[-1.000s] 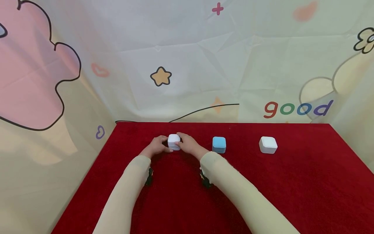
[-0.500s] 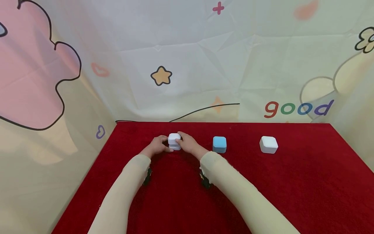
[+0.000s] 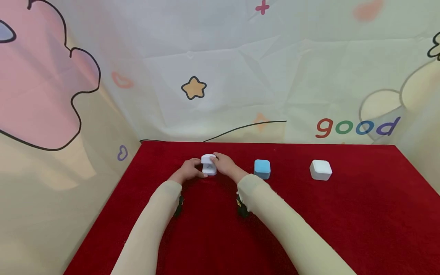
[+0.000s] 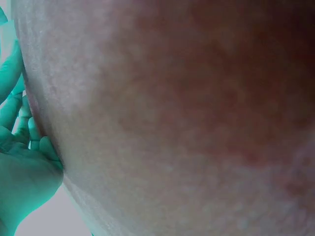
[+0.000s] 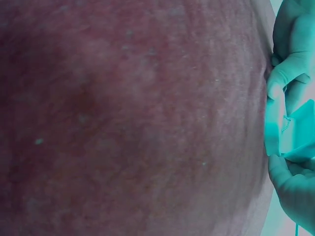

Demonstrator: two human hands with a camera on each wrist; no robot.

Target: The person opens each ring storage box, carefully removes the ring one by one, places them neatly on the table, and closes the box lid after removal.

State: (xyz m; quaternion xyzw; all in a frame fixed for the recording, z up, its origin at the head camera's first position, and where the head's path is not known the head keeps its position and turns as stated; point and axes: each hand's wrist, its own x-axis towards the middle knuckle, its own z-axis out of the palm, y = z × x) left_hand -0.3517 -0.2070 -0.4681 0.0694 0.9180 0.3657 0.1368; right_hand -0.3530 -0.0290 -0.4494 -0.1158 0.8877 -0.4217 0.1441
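Note:
Near the back left of the red cloth, a small white jewelry box (image 3: 209, 170) stands with its hinged lid (image 3: 207, 159) lifted. My left hand (image 3: 189, 170) holds the box's base from the left, thumb at its front. From the right, my right hand (image 3: 225, 166) grips the lid, thumb on its front side. Inside the box lies something small and greyish; in the right wrist view a chain-like thing (image 5: 286, 124) shows in it, tinted teal. Part of a hand (image 4: 29, 172) fills the left edge of the left wrist view; the box is not clear there.
To the right of my hands sits a light blue box (image 3: 262, 169), its lid down. Farther right is another white box (image 3: 321, 170), also closed. The red cloth (image 3: 275, 221) covers the table, and a printed white curtain (image 3: 233, 84) hangs behind and at both sides.
The white box's lid has swung up under my right hand, from down to raised, and its inside now shows. The left hand stays at the base. The view has shifted slightly.

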